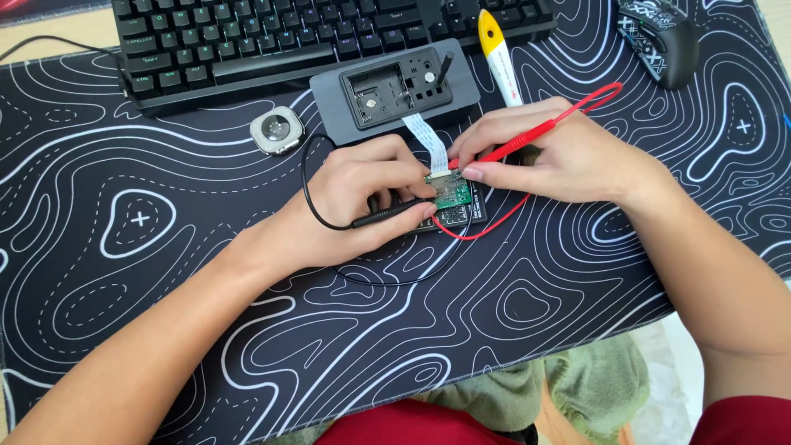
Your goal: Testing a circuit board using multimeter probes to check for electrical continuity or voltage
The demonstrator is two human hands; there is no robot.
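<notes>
Black desk mat (165, 272) with white contour lines covers the desk; lots of bare mat at left and near. Far left, black keyboard (272, 37), its near edge close to the work. Just near of it, a small squarish watch case (277, 130), silver, lying loose on the mat, apart from the hands.

Left hand (362, 198) is curled narrow round a black probe (391, 216), pinched pen-style, tip aimed right at the small green circuit board (451, 194). Its black lead (317, 198) loops left and near around the hand, looks soft and floppy, easy to snag.

Board sits centre, on a dark little fixture block (461, 216), between both hands. Judged light, stiff, fragile: hold by the edges only, not the parts on its face. A white flat ribbon cable (427, 136) runs from it to the far grey holder tray (395, 91); thin, bendy, probably tears or creases if pulled, so the board has little room to slide.

Right hand (560, 161) grips a red probe (527, 140), fingers closed narrow on it, fingertip pressing by the board's right edge. Red lead (486, 227) curves near under the board.

Far right: white and yellow tool (498, 53) and a patterned mouse (663, 37), well apart. Near edge of the mat drops off over the lap, right of centre.
</notes>
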